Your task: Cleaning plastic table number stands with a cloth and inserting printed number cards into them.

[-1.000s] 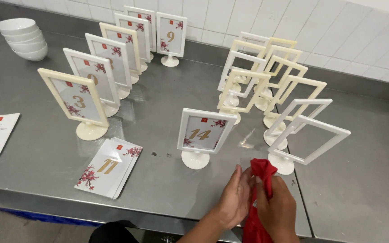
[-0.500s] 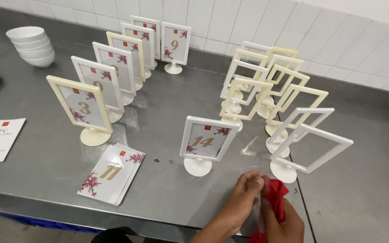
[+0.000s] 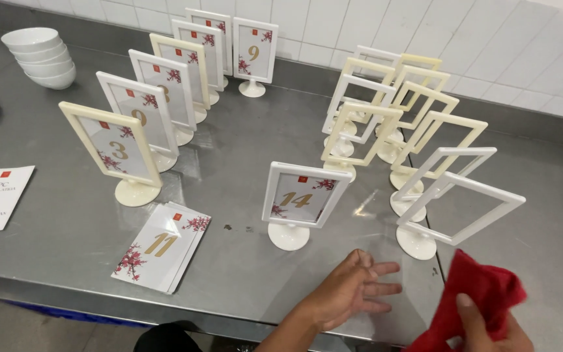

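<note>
The cloth (image 3: 483, 296) is plain red. The cards (image 3: 162, 246) are white with gold numerals and red blossoms. The counter (image 3: 242, 150) is grey steel.

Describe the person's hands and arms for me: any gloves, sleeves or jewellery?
Both hands are bare: the left hand and right hand wear no gloves, and no rings show. The left forearm is uncovered, no sleeve or watch visible. The right wrist is out of frame.

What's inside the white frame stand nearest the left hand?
The white frame stand holds a card with a gold number and red blossoms. Its back side is hidden. The left hand lies flat nearby.
</note>
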